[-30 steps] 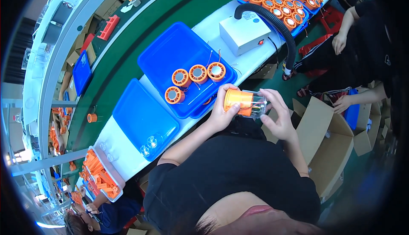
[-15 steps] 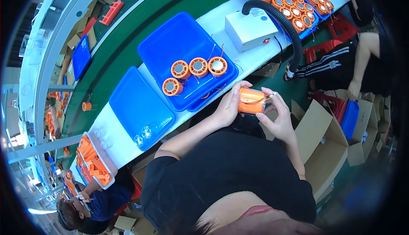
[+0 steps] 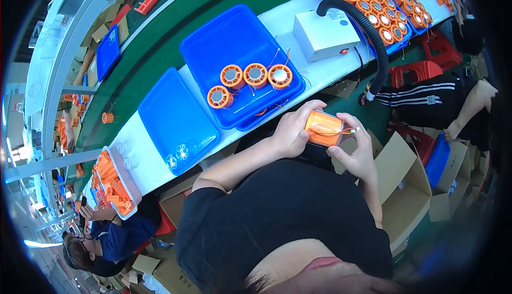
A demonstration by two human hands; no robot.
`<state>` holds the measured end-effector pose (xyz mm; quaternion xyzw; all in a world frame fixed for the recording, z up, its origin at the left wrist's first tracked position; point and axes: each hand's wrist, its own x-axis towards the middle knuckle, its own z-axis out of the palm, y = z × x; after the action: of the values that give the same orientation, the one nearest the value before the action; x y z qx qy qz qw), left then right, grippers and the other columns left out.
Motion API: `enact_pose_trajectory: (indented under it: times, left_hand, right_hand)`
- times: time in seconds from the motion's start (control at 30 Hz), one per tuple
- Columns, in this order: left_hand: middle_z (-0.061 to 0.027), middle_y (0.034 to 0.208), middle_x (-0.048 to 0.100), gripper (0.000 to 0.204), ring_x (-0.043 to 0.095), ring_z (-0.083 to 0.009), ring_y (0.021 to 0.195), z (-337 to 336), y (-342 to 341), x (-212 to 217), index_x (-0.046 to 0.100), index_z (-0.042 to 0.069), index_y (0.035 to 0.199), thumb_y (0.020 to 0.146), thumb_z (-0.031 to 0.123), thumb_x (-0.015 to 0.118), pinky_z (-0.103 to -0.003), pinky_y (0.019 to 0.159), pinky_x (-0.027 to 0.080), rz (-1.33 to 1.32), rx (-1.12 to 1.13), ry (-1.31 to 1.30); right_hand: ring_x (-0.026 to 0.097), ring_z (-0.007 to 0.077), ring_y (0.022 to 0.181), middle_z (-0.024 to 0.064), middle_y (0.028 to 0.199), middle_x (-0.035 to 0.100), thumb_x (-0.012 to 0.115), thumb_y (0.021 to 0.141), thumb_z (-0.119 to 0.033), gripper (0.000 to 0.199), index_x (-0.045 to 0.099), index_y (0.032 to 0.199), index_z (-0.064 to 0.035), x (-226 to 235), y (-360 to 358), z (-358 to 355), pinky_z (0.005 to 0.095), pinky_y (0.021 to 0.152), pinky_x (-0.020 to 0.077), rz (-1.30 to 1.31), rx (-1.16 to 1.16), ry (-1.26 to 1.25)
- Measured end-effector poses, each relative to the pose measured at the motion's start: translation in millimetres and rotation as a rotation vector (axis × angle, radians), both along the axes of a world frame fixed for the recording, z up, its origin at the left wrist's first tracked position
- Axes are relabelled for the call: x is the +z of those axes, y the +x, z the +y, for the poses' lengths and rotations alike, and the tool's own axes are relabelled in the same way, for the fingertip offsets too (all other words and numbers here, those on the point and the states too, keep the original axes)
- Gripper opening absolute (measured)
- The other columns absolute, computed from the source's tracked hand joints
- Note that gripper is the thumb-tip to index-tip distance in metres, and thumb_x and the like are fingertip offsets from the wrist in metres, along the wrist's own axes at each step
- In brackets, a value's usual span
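In front of my chest I hold an orange cylindrical unit (image 3: 323, 127) on its side, with thin wires along it and a small pale connector near its right end. A clear shell seems to surround it. My left hand (image 3: 294, 130) is closed round its left end, thumb and fingers on opposite sides. At the other end, my right hand (image 3: 358, 154) grips it between thumb and fingers, beside the wires. Just beyond, several similar orange units (image 3: 255, 75) stand with round grey faces up in a blue tray (image 3: 221, 38).
A second blue tray (image 3: 170, 113) holds clear round parts (image 3: 182, 151). A white box (image 3: 325, 35) with a black hose (image 3: 380, 49) sits on the table. Full trays of orange units (image 3: 368, 6) lie far right. An open carton (image 3: 408, 187) is at my right; co-workers are on both sides.
The orange unit has shifted slightly right in my hands and turned a little, its wires now nearer me. The whole view has swung slightly. Both hands keep their hold.
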<state>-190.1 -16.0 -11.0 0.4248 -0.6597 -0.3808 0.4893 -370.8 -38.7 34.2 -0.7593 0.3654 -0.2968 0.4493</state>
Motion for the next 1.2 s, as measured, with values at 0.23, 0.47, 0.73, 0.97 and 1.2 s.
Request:
enact_pose_trajectory:
  times: [0.23,0.47,0.73,0.97,1.2]
  left_hand:
    - [-0.0186,0.085,0.052,0.078,0.055,-0.0331,0.073,2.8,3.2,3.7,0.032,0.0,0.114,0.076,0.064,0.01,-0.036,0.063,0.043,-0.072,-0.012,-0.075]
    - [-0.0218,0.092,0.055,0.084,0.055,-0.0358,0.078,7.5,4.1,6.4,0.007,-0.001,0.127,0.076,0.065,0.008,-0.035,0.067,0.043,0.037,-0.221,0.065]
    - [-0.0205,0.115,0.042,0.097,0.04,-0.0254,0.11,20.9,-0.9,7.4,0.008,-0.001,0.129,0.069,0.073,0.027,-0.034,0.089,0.031,0.505,-0.193,0.34]
    - [-0.0185,0.116,0.042,0.097,0.04,-0.0268,0.111,25.4,41.7,28.8,0.02,-0.001,0.125,0.058,0.055,0.064,-0.034,0.088,0.034,-0.038,-0.271,0.112]
    - [-0.0185,0.111,0.047,0.087,0.05,-0.0312,0.098,30.9,79.0,22.2,0.034,0.001,0.116,0.049,0.038,0.076,-0.037,0.079,0.042,-0.301,-0.066,-0.071]
  right_hand:
    - [0.052,0.0224,0.084,0.0121,0.097,0.049,0.074,0.055,-0.023,0.064,0.045,0.108,-0.0023,3.0,-3.7,3.3,0.0296,0.069,0.0428,0.07,0.06,-0.052]
    - [0.047,0.0286,0.093,0.0139,0.101,0.046,0.076,0.048,-0.036,0.075,0.045,0.108,-0.0026,20.8,9.7,-5.0,0.0349,0.079,0.0385,0.178,0.243,-0.29]
    - [0.044,0.0302,0.102,0.015,0.107,0.043,0.078,0.046,-0.037,0.081,0.041,0.11,-0.0028,8.6,26.0,-1.5,0.0375,0.087,0.0342,-0.044,0.382,-0.12]
    - [0.046,0.0289,0.1,0.0144,0.101,0.046,0.08,0.042,-0.041,0.086,0.037,0.107,-0.0032,-20.7,40.7,-0.2,0.0405,0.092,0.0298,-0.206,0.179,-0.065]
    - [0.048,0.0212,0.093,0.0081,0.095,0.047,0.078,0.045,-0.047,0.091,0.033,0.109,-0.0013,-18.7,93.7,-6.7,0.0452,0.096,0.0224,-0.208,0.254,-0.341]
